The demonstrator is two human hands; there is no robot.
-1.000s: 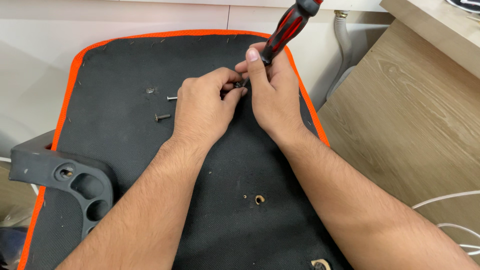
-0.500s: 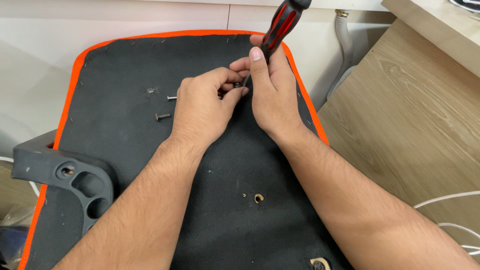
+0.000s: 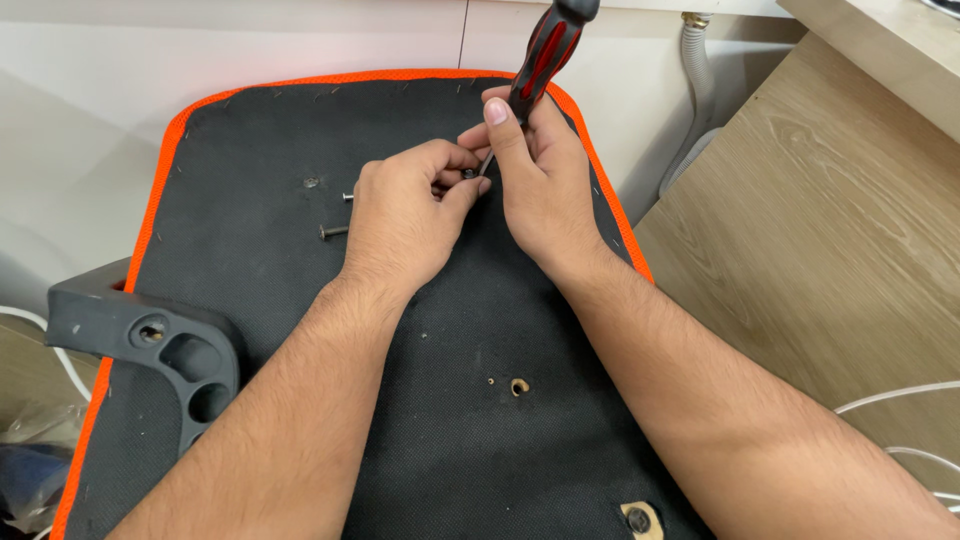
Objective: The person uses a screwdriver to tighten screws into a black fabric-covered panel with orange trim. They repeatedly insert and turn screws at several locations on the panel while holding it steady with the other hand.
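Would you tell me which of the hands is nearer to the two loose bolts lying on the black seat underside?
Left. The left hand rests right beside the loose bolts, while the right hand, holding the screwdriver, lies beyond it.

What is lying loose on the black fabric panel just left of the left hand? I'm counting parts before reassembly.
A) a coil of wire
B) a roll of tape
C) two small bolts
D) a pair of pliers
C: two small bolts lie on the black panel beside the left hand, while the right hand holds a red and black screwdriver.
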